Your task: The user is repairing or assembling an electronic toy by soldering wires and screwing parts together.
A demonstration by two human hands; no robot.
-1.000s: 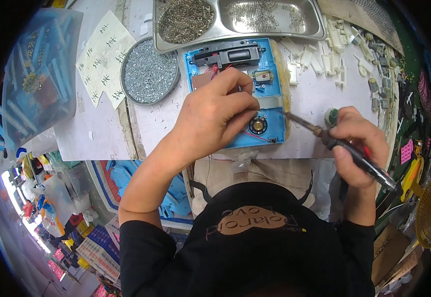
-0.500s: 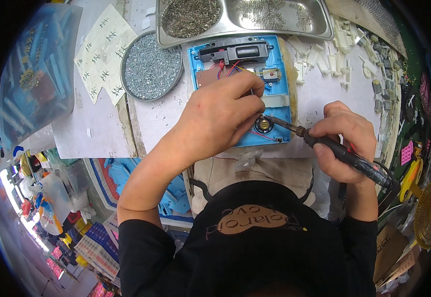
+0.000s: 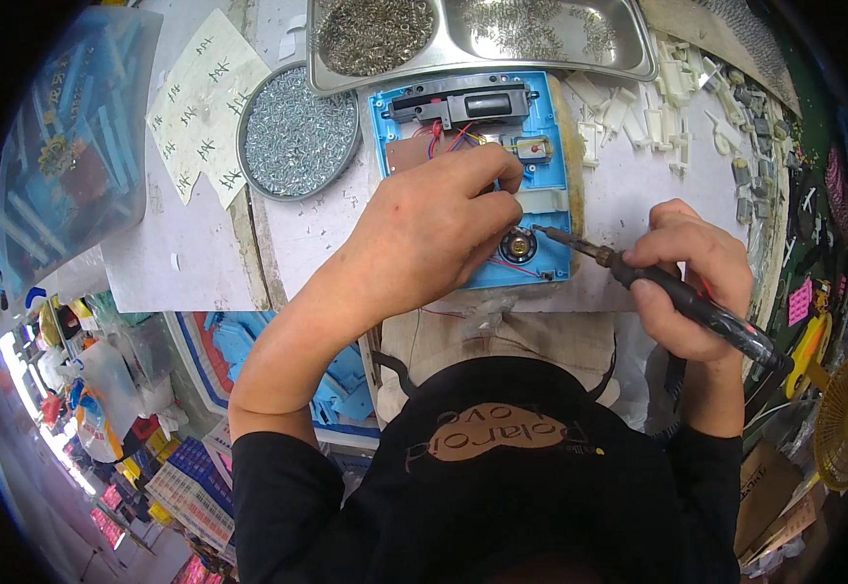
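While a blue plastic casing (image 3: 547,209) lay open on the white work table (image 3: 628,209) just ahead of the person, the left hand (image 3: 424,229) pressed down on it, fingers curled over red wires (image 3: 441,139). The right hand (image 3: 685,277) gripped a soldering iron (image 3: 677,297), its tip beside a small round speaker (image 3: 518,245). Beyond stood a round dish of screws (image 3: 297,131) and a steel tray (image 3: 482,63).

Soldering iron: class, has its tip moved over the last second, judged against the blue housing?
Yes. The soldering iron tip has swung left, from off the blue housing's right edge to beside the round part in it.
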